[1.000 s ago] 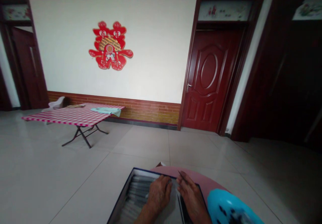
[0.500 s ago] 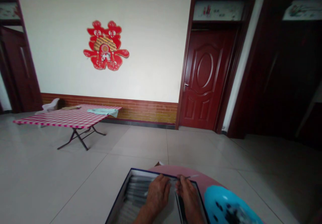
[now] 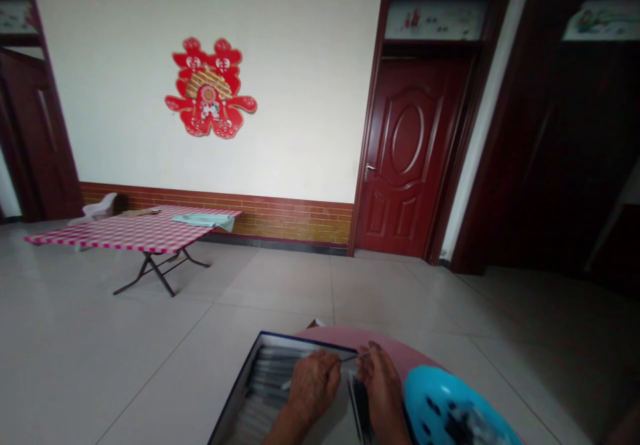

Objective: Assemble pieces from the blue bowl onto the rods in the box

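My left hand (image 3: 315, 382) is closed, its thumb and fingertips pinching one end of a thin dark rod (image 3: 348, 359). The other end reaches the pinched fingertips of my right hand (image 3: 381, 385). The rod's exact kind is too small to make out. Both hands are above a shallow white box with a dark blue rim (image 3: 300, 340). Rows of slim grey sticks (image 3: 273, 382) lie in its left part, blurred. Beside my right wrist, more dark slim pieces (image 3: 361, 405) lie lengthwise in the box. My forearms hide part of the inside.
A pink round tabletop (image 3: 345, 333) supports the box. Right of it stands a bright blue basin (image 3: 425, 382) with black bits and clear plastic pieces (image 3: 470, 425). Farther off are a folding table with a checked cloth (image 3: 125, 232), a white chair (image 3: 103, 206) and a red door (image 3: 410, 158).
My right hand has shifted slightly right and up, away from my left. More of the thin rod now shows between the fingertips. The light strip beyond my right fingers is gone from view.
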{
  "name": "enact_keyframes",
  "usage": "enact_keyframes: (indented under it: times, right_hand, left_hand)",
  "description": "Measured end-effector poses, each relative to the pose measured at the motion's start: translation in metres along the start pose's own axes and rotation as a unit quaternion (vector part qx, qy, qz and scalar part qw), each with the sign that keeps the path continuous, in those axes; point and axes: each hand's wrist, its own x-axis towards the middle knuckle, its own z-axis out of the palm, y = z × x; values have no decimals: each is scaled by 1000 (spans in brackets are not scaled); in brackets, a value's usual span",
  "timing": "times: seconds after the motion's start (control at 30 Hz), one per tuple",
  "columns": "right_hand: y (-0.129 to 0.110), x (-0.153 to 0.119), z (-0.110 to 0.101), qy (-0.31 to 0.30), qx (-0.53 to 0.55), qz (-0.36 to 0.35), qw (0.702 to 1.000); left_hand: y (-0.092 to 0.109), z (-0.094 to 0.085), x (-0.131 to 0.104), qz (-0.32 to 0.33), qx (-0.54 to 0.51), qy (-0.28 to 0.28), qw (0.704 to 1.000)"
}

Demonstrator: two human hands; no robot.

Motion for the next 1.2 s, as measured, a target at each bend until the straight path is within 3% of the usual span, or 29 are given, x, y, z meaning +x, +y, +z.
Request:
enact_keyframes:
  times: [0.1, 0.2, 0.3, 0.43, 0.6, 0.73, 0.87, 0.93, 1.03, 1.13, 1.2]
  right_hand:
    - [5, 4, -3, 15, 81, 59, 995]
    - [7, 2, -1, -28, 93, 68, 993]
    - [7, -4, 3, -61, 31, 44, 997]
    - [7, -9, 10, -57, -94, -15, 994]
    - [6, -13, 17, -49, -235, -123, 963]
    - [-9, -7, 9, -65, -295, -152, 941]
    - [-33, 9, -32, -98, -347, -159, 919]
    - [-44, 18, -67, -105, -421, -170, 885]
    - [-55, 29, -128, -95, -563, -148, 807]
    - [-60, 36, -180, -69, -609, -120, 781]
    - [-59, 39, -204, -66, -645, -121, 752]
  left_hand:
    - [-1, 4, -1, 24, -9, 9, 1000]
    - [-6, 12, -3, 58, -26, 29, 998]
    - [-12, 23, -6, 92, -35, 52, 994]
    - [-20, 34, -8, 117, -67, 73, 988]
    - [-26, 37, -8, 122, -76, 96, 985]
    - [-27, 36, -7, 121, -68, 88, 986]
    - [-29, 37, -7, 133, -71, 92, 984]
    - [-30, 39, -7, 134, -72, 92, 984]
    - [-31, 40, -7, 133, -74, 98, 983]
    - [-30, 42, -7, 136, -73, 111, 982]
    - [-31, 43, -7, 136, -71, 112, 982]
